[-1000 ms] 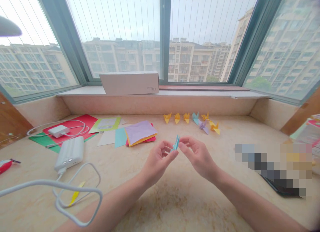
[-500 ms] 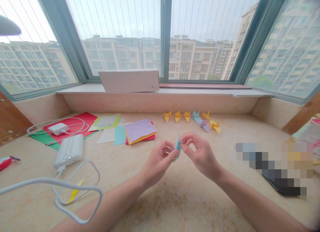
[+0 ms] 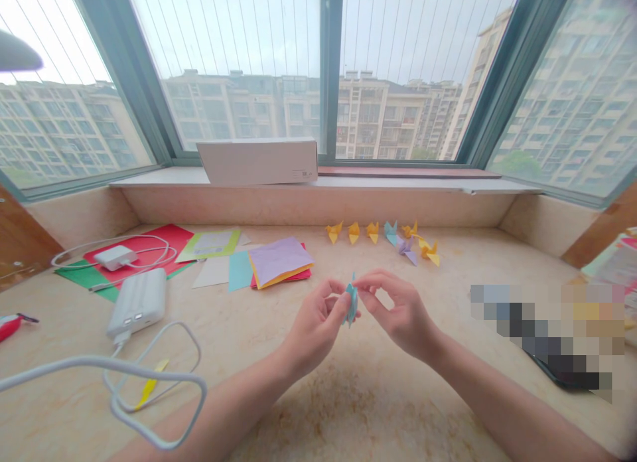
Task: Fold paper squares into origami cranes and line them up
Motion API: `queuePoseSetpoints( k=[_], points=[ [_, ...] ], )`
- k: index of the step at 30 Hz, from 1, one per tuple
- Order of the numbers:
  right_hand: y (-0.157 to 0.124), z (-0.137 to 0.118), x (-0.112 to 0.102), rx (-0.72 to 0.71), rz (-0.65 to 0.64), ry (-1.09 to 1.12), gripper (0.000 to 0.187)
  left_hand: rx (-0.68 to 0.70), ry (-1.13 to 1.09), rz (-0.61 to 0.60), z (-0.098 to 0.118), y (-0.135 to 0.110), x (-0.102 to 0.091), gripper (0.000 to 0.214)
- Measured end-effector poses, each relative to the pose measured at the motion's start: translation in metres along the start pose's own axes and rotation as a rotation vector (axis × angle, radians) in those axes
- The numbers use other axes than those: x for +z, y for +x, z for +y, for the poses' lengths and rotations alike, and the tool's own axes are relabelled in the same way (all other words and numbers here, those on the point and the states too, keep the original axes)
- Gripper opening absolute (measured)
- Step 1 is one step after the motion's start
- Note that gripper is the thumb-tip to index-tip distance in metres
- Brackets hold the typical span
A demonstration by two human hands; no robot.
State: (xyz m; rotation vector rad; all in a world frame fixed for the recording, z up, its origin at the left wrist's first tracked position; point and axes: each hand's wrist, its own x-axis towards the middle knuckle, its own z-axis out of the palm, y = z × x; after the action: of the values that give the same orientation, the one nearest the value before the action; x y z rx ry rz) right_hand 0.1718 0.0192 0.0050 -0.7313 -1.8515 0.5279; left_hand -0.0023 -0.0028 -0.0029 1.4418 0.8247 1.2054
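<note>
A small folded piece of light blue paper (image 3: 351, 303) is held upright above the marble counter (image 3: 368, 395), between both hands. My left hand (image 3: 316, 322) pinches its lower left side with thumb and forefinger. My right hand (image 3: 398, 309) pinches its upper edge from the right. Behind them a loose stack of coloured paper sheets (image 3: 279, 263) lies flat. A row of several small folded paper cranes (image 3: 383, 236), mostly yellow, stands near the back wall.
A white power bank (image 3: 137, 303) with a looping white cable (image 3: 149, 376) lies at left, near a white charger (image 3: 115, 256) on red and green sheets. A long white box (image 3: 259, 160) rests on the window sill. A dark flat object sits at right, partly blurred.
The blue paper has turned more upright and my two hands have closed in on it. My right hand shifted from its side up to its top edge.
</note>
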Motion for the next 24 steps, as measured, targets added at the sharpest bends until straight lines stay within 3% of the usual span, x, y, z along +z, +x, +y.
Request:
queuePoseSetpoints(
  k=[11,24],
  points=[
    [0.001,0.005,-0.005,-0.107,-0.069,-0.092,0.012,0.032,0.197,0.067,-0.006,0.0,-0.005,0.031],
    [0.001,0.006,-0.01,-0.201,-0.113,-0.235,0.015,0.135,0.407,0.116,0.005,-0.002,-0.004,0.032]
  ],
)
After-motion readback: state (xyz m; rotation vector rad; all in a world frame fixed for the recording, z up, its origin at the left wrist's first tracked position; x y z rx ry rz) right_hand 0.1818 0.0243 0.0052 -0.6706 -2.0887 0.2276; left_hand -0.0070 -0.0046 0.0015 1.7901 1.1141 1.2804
